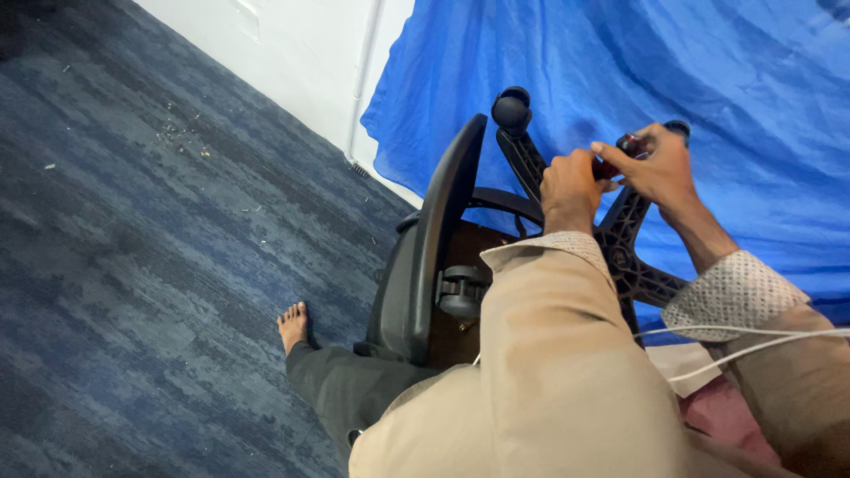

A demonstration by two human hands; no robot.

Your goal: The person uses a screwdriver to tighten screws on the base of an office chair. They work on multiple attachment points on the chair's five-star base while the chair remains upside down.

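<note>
An office chair (425, 265) lies tipped on its side on the blue carpet floor (133, 265), its black backrest edge running from low near the person's lap up and away toward the blue cloth (708, 80). The chair's star base (633, 252) faces the person, so the centre column's long axis points roughly toward the camera, and the spokes fan out from the hub. One spoke reaches up and to the left of the hands and ends in a black caster (512, 109); another rises under the hands toward a second caster just beyond the right hand.

The left hand (571, 181) is curled closed around the near end of a small dark red part (620, 155), which sits between the two hands, above the hub. The right hand (660, 168) has its fingers bent around the far end of the same part, thumb and forefinger pinched on it. How much of the part is hidden inside the grips cannot be told. Its long axis appears to run from one hand to the other, roughly level.

Below the right hand, white cables (753, 341) cross the tan sleeve. Well below and left of the left hand, a bare foot (293, 324) rests on the floor beside the backrest.
</note>
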